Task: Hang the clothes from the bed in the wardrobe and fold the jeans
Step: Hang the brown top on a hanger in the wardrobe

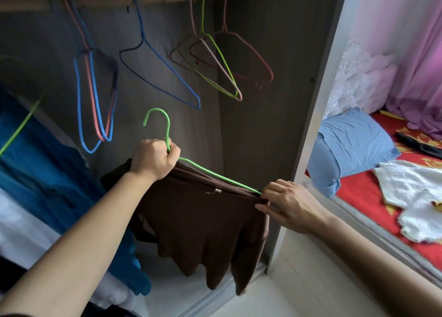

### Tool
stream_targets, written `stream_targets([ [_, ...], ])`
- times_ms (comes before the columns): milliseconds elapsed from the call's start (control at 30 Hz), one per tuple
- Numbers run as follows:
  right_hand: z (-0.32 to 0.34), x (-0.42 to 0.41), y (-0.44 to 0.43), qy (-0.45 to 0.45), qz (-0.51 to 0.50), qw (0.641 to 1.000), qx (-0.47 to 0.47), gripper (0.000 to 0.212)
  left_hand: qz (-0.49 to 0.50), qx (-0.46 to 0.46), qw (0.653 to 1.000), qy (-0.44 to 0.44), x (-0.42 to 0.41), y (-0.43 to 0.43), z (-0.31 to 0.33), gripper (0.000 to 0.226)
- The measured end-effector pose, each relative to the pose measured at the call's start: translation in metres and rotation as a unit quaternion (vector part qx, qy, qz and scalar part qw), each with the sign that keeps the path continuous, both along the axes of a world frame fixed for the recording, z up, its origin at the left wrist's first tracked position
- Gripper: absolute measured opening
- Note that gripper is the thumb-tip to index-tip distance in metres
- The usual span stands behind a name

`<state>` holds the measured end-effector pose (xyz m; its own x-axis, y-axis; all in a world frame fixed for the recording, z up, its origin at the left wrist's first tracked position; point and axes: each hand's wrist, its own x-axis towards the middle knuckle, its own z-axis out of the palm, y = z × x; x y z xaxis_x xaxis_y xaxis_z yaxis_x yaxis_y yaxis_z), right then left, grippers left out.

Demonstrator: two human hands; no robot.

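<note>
My left hand [155, 159] grips the green wire hanger [205, 171] at its neck; my right hand [287, 204] pinches the brown knit top [203, 226] at the hanger's right end.

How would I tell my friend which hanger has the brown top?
Look inside the open wardrobe, below the wooden rail where bare hangers dangle. The green hanger is the one off the rail: the left hand grips its neck and the right hand pinches the brown top at its far end. A second green one on the rail carries nothing.
</note>
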<state>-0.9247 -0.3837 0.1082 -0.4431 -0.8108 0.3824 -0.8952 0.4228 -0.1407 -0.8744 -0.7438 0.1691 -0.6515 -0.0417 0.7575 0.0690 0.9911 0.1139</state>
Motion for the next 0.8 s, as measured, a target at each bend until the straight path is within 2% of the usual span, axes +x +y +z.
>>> stream_targets([
  [133, 0.008, -0.002, 0.006, 0.024, 0.031, 0.999, -0.006, 0.032, 0.013, 0.026, 1.0, -0.011, 0.002, -0.009, 0.004, 0.047],
  [233, 0.017, -0.006, 0.005, 0.042, 0.033, 0.998, -0.021, 0.03, 0.019, -0.005, 1.0, -0.005, 0.005, -0.01, 0.001, 0.047],
  [333, 0.021, -0.007, -0.006, 0.018, 0.016, 0.999, -0.032, 0.03, 0.005, 0.009, 1.0, -0.005, 0.003, 0.007, 0.0, 0.045],
  [433, 0.019, -0.005, -0.027, -0.045, 0.014, 0.997, -0.062, 0.019, -0.014, 0.037, 0.998, -0.048, -0.004, 0.036, -0.002, 0.049],
  [567, 0.019, -0.011, -0.048, -0.126, -0.008, 0.991, -0.033, 0.036, -0.002, 0.129, 0.986, -0.104, -0.013, 0.058, -0.002, 0.061],
  [667, 0.022, -0.022, -0.053, -0.157, -0.017, 0.986, -0.059, 0.035, -0.013, 0.199, 0.972, -0.127, -0.017, 0.061, -0.004, 0.061],
  [733, 0.025, -0.028, -0.056, -0.156, -0.014, 0.985, -0.073, 0.031, -0.033, 0.239, 0.957, -0.16, -0.019, 0.063, -0.005, 0.059],
  [800, 0.027, -0.035, -0.058, -0.129, -0.013, 0.99, -0.052, 0.028, -0.071, 0.302, 0.928, -0.207, -0.018, 0.061, -0.003, 0.051],
])
